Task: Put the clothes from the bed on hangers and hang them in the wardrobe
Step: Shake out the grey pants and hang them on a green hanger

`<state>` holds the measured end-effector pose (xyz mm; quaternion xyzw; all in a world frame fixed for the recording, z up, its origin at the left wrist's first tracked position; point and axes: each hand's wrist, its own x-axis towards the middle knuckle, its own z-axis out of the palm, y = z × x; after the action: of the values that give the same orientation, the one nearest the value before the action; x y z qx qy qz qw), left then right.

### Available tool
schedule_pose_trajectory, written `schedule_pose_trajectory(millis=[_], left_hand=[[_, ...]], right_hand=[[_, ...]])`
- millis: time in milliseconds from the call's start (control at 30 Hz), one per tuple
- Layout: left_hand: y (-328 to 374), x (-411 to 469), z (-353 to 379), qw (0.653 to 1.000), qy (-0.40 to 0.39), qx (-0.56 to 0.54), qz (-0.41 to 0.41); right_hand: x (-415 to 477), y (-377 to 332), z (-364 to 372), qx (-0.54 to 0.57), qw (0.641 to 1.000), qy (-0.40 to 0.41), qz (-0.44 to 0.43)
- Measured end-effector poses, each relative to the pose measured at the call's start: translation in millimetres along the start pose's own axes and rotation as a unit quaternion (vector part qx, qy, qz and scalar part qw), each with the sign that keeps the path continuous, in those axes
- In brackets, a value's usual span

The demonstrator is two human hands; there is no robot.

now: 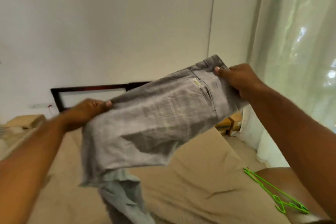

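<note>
Up above the tan-sheeted bed [190,178], the left hand [85,112] pinches one edge of the folded pale grey woven trousers [158,120], the right hand [240,80] grips their waistband; a bright green plastic hanger [272,192] lies on the bed at the right.

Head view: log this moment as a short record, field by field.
garment: grey trousers, held up in the air over the bed
left hand: grips the leg end of the trousers
right hand: grips the waistband end, thumb on top
hanging part: the rest of the fabric droops down toward the bed
hanger: green hanger, lying at lower right, untouched
bed: tan cover, rumpled
backdrop: plain wall, sheer curtain at right
task status: trousers not yet on a hanger
</note>
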<state>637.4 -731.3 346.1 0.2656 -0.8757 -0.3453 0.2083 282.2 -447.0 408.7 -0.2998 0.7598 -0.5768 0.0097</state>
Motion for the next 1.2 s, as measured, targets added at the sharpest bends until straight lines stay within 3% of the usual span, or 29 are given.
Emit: schedule_pose_trajectory(millis=[133,233,333,400,500,567,700,800,1033,1200], left_hand=[[19,34,-42,0.981,-0.125,0.126,-0.074],[4,76,18,0.951,-0.177,0.245,-0.07],[-52,92,147,0.935,-0.229,0.268,-0.032],[-100,72,261,0.931,-0.236,0.275,-0.049],[-159,4,421,0.933,-0.172,0.311,-0.05],[-181,-55,513,0.95,-0.193,0.242,-0.044],[-182,-143,619,0.946,-0.249,0.206,-0.029],[-179,-164,645,0.933,-0.26,0.244,-0.04],[-184,-138,677,0.929,-0.191,0.316,-0.034],[-174,-120,699,0.968,-0.145,0.199,-0.055]], right_hand=[[-24,75,23,0.072,0.99,-0.028,0.12],[-41,142,23,0.113,0.977,-0.024,0.18],[-66,226,13,0.053,0.972,-0.018,0.228],[-88,313,6,-0.06,0.966,-0.051,0.248],[-125,480,2,-0.271,0.898,-0.137,0.318],[-171,558,5,-0.324,0.871,-0.162,0.33],[-254,587,20,-0.285,0.885,-0.177,0.321],[-280,614,19,-0.276,0.887,-0.136,0.344],[-229,663,20,-0.192,0.883,-0.106,0.415],[-204,682,23,-0.134,0.892,-0.131,0.41]])
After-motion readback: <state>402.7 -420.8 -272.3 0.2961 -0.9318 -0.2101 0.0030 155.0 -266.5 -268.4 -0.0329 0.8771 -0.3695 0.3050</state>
